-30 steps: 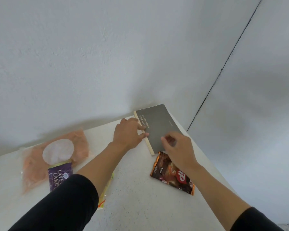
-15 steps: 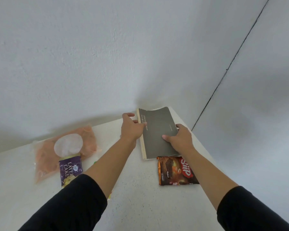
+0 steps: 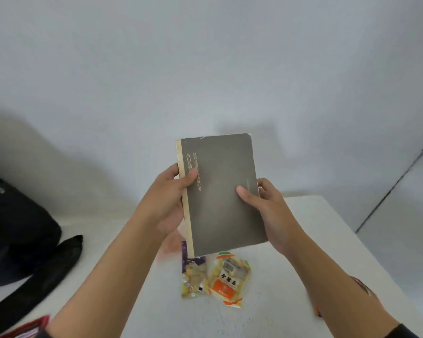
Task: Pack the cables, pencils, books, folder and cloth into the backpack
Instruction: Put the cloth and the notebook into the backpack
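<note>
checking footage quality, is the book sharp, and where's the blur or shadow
Head view: the book is fairly sharp, its lettering soft; the packets and backpack are blurrier; soft shadows lie on the wall behind book and backpack; no glare.

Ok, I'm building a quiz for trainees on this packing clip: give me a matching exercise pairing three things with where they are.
Things: 1. grey book; 2. black backpack; 3. orange snack packet.
Places: a. on the white table beside the purple-and-yellow packet; b. far left of the view; c. held up by the left hand and right hand.
Pairs: 1-c, 2-b, 3-a.
</note>
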`<state>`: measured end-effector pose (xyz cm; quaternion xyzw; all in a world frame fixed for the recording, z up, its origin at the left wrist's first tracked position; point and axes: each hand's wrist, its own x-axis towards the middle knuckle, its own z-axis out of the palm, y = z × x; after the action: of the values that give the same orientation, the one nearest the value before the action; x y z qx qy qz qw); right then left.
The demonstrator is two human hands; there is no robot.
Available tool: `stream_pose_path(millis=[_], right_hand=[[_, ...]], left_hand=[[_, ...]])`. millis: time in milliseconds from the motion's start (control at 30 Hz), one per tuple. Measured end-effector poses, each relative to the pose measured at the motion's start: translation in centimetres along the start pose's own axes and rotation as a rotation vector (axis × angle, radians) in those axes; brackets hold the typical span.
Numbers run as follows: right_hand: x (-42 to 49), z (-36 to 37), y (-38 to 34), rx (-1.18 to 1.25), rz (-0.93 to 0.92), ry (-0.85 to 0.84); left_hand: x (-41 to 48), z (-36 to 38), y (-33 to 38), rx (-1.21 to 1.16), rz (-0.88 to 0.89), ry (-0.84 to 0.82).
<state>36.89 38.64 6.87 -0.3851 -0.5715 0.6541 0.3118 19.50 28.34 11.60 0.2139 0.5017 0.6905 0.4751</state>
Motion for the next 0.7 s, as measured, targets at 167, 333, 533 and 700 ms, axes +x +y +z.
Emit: stream_pose_path(millis=[167,333,533,700], right_hand=[[-2.1,10.7,-2.4,0.167,-0.028,-0.291],[-4.5,21.3,-4.2,0.19,-0.166,-0.449],[-7.9,34.1,-6.3,0.272,-0.313,-0.433],[-9.2,40.8,-7.3,0.321,-0.385,-0.35]], left_hand=[[-6.3,-7.7,7.3,0.068,0.158,0.076],[-12.2,-16.3,13.1,0.103,0.258,0.138],[-20.0,-28.9,20.7,0.471,0.493,0.333],[-20.5,-39.2,22.5,1.145,0.461,0.653]])
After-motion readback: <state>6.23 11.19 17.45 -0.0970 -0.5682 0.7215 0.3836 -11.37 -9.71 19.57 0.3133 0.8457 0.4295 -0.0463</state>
